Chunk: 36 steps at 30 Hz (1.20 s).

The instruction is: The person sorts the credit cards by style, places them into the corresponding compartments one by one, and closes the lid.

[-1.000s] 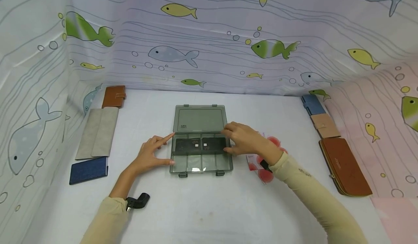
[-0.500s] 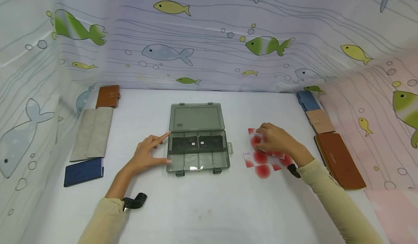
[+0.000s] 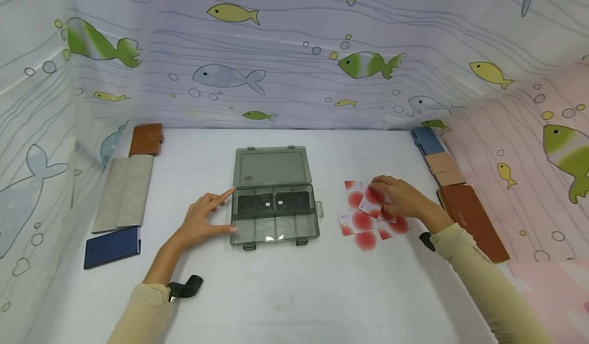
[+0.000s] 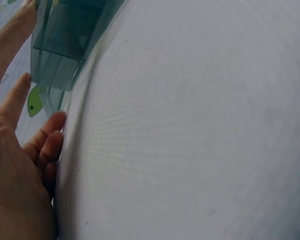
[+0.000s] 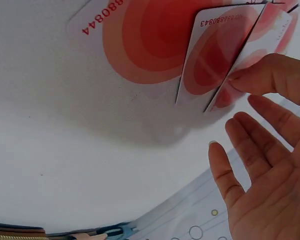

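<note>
A grey-green transparent plastic case (image 3: 292, 229) lies with its lid (image 3: 272, 166) folded back. Two black VIP cards, left card (image 3: 252, 206) and right card (image 3: 294, 202), lie side by side in its compartments. My left hand (image 3: 199, 220) has thumb and index finger spread, their tips at the case's left side; the left wrist view shows the case's corner (image 4: 57, 65). My right hand (image 3: 401, 197) pinches a red-and-white card (image 3: 371, 201), tilted above several similar cards (image 3: 362, 221) on the table. In the right wrist view that card (image 5: 257, 47) is beneath a fingertip, the other fingers apart.
On the left lie a brown wallet (image 3: 146, 139), a grey wallet (image 3: 123, 193) and a navy one (image 3: 112, 248). Blue wallet (image 3: 428, 140), tan wallet (image 3: 445, 168) and brown zip wallet (image 3: 471, 221) line the right. A fish-print cloth (image 3: 294, 93) encloses the white table.
My right hand has left the case's right compartment and moved right to the red-and-white cards, where it now holds one. The left hand stays at the case. The head view has shifted slightly.
</note>
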Each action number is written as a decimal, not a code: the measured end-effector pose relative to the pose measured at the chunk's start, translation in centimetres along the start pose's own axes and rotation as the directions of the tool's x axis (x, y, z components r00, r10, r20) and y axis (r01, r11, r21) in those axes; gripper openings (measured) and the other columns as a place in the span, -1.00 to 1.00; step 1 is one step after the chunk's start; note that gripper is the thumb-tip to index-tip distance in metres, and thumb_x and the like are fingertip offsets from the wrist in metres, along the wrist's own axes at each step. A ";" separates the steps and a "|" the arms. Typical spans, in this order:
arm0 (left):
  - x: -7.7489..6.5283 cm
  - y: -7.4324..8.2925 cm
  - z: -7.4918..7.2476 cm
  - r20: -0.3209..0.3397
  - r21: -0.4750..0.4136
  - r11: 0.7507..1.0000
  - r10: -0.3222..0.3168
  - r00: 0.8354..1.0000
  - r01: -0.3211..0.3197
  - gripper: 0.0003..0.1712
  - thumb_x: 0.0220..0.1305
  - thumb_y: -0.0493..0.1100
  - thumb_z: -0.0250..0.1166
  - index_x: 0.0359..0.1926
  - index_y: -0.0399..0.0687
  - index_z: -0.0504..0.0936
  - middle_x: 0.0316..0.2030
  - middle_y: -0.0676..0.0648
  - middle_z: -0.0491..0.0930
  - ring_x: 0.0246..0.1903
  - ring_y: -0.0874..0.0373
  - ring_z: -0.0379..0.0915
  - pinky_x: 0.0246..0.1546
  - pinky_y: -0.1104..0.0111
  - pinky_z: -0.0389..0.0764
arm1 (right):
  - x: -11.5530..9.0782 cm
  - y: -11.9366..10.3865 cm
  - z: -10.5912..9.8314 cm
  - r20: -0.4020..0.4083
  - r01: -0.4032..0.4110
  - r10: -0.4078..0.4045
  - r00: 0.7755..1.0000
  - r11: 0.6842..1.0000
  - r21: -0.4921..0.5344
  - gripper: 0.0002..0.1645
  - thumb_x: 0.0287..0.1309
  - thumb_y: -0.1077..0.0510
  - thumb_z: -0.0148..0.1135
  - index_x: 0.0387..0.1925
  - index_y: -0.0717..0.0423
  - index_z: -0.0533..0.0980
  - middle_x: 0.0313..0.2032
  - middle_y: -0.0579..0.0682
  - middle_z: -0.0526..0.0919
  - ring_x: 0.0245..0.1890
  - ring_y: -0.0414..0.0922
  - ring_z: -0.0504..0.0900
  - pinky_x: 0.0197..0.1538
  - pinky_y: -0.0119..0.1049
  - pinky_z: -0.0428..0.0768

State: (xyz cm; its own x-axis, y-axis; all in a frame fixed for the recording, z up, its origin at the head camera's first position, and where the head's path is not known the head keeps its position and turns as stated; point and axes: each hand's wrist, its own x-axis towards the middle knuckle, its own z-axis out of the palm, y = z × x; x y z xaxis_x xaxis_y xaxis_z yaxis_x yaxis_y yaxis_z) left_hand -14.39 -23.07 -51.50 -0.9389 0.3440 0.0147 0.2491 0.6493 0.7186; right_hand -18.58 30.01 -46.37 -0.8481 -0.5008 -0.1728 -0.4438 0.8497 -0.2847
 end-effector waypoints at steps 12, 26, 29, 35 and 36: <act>-0.3 -0.3 0.1 -0.015 0.001 1.000 0.007 1.000 -0.007 0.14 -0.09 0.09 0.59 0.52 0.32 0.20 -0.02 -0.08 0.39 -0.21 0.12 0.16 -0.08 0.07 0.06 | 0.4 -0.6 -0.9 0.056 -0.002 0.006 0.998 0.997 -0.073 -0.45 -0.08 0.19 0.52 0.02 0.21 0.60 0.05 0.17 0.57 0.08 0.13 0.52 0.12 0.12 0.55; -0.5 -0.2 -0.1 -0.009 -0.008 1.000 -0.003 1.000 0.003 0.14 -0.08 0.09 0.59 0.52 0.34 0.20 0.00 -0.08 0.39 -0.17 0.12 0.18 -0.05 0.05 0.06 | -0.8 -0.1 0.3 -0.011 0.025 -0.027 1.000 0.985 -0.170 -0.38 -0.16 0.04 0.50 -0.10 0.36 0.54 -0.26 0.12 0.57 -0.23 0.01 0.53 -0.08 -0.02 0.63; -0.2 -0.2 0.0 -0.001 -0.009 1.000 -0.006 1.000 0.006 0.14 -0.07 0.11 0.58 0.52 0.34 0.19 0.01 -0.08 0.38 -0.15 0.11 0.19 -0.04 0.05 0.06 | -1.1 -0.1 0.4 -0.045 0.027 -0.035 0.998 0.987 -0.158 -0.38 -0.17 0.03 0.50 -0.10 0.36 0.56 -0.23 0.15 0.59 -0.19 0.05 0.55 -0.06 0.02 0.63; -0.1 -0.1 0.0 0.005 -0.007 1.000 -0.012 1.000 0.012 0.14 -0.08 0.11 0.58 0.52 0.34 0.18 0.01 -0.08 0.38 -0.12 0.12 0.20 0.00 0.03 0.07 | -1.0 -1.7 -0.3 -0.101 0.036 -0.043 0.994 0.997 -0.071 -0.37 -0.16 0.00 0.52 -0.06 0.28 0.56 -0.13 0.14 0.59 -0.09 0.06 0.55 0.02 0.05 0.61; -0.1 -0.2 -0.1 0.005 -0.003 1.000 -0.011 1.000 0.011 0.14 -0.08 0.12 0.58 0.52 0.35 0.18 0.01 -0.08 0.38 -0.12 0.12 0.20 0.00 0.03 0.07 | -0.8 -2.3 -0.5 -0.116 0.055 -0.062 0.991 0.997 -0.058 -0.36 -0.17 0.00 0.54 -0.06 0.28 0.56 -0.12 0.14 0.58 -0.09 0.04 0.55 0.01 0.04 0.62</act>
State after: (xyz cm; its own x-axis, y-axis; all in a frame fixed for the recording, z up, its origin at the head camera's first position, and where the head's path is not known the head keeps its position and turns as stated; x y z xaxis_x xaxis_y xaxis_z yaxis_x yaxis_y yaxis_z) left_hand -14.38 -23.23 -51.58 -0.9402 0.3407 0.0034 0.2385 0.6509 0.7207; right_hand -17.01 28.53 -45.09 -0.8469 -0.5298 -0.0448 -0.5059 0.8289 -0.2388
